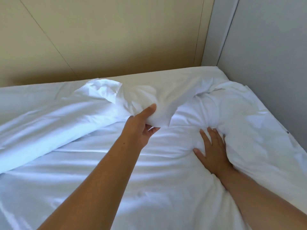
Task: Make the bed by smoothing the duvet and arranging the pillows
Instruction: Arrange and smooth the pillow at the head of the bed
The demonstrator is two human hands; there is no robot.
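Note:
A white duvet [69, 123] lies crumpled across the bed, bunched in a ridge from the left edge toward the middle. My left hand [141, 128] grips a raised fold of it, thumb on top and fingers underneath. My right hand [212, 150] presses flat with spread fingers on the puffy white bedding at the right, its outer fingers sunk into a fold. A flat white sheet [149, 78] shows along the far edge of the bed. No pillow can be told apart from the rest of the white bedding.
A beige padded headboard panel [99, 39] runs along the far side of the bed. A grey wall [269, 47] borders the bed's right side, meeting the headboard at the far right corner.

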